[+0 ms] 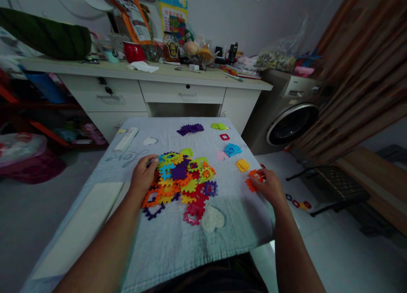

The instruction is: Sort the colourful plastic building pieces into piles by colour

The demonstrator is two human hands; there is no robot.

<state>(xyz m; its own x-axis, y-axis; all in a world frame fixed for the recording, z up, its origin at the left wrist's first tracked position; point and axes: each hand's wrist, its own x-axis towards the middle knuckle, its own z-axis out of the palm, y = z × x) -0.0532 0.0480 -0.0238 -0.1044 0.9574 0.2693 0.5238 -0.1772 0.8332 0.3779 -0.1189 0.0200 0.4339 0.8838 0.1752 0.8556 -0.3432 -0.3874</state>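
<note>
A heap of colourful plastic interlocking pieces with toothed edges, some with square openings, lies mid-table. My left hand is at the heap's left edge, thumb and forefinger close together; what lies between them is too dark to make out. At the table's right edge, my right hand has its fingers closed on an orange interlocking piece. Small single-colour groups lie on the far right side: yellow pieces, blue pieces, purple pieces and green pieces. A red square piece lies alone.
The pieces rest on a cloth-covered table. On its left are a long white board and a white box. Several pieces lie on the floor by a black stool. A cluttered desk and washing machine stand behind.
</note>
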